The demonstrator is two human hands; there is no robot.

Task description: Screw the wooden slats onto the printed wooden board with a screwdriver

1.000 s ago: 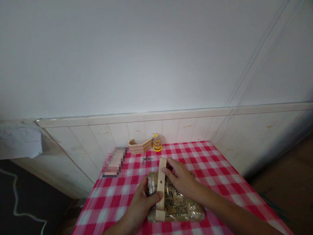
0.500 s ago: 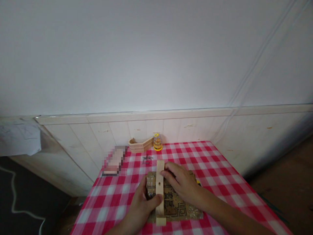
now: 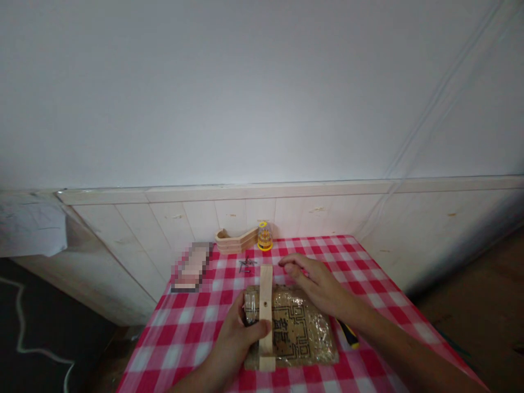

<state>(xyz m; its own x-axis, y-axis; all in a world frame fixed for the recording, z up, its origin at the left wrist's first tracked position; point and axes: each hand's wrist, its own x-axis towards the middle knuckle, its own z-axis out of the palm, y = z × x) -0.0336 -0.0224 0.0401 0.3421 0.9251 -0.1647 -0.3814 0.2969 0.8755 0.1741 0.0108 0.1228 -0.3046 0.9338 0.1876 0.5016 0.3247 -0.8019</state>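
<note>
A pale wooden strip (image 3: 266,297) with a small hole lies lengthwise across a plastic-wrapped board (image 3: 303,333) printed with a black maze-like pattern. My left hand (image 3: 237,341) grips the strip and the package's left edge, thumb pressed on the wood. My right hand (image 3: 315,281) hovers beyond the package's far right corner, fingers stretched out and apart, holding nothing. Several small dark screws (image 3: 245,264) lie just past the strip's far end.
The table wears a red and white checked cloth (image 3: 364,284). At its far edge stand a bent wooden piece (image 3: 234,242) and a small yellow-based item (image 3: 264,237). A yellow and black tool (image 3: 347,334) lies under my right forearm. A white panelled wall (image 3: 311,210) runs behind.
My right hand has let go of the wooden strip and moved away toward the far right, opening its fingers. My left hand keeps its grip; the strip stays on the package.
</note>
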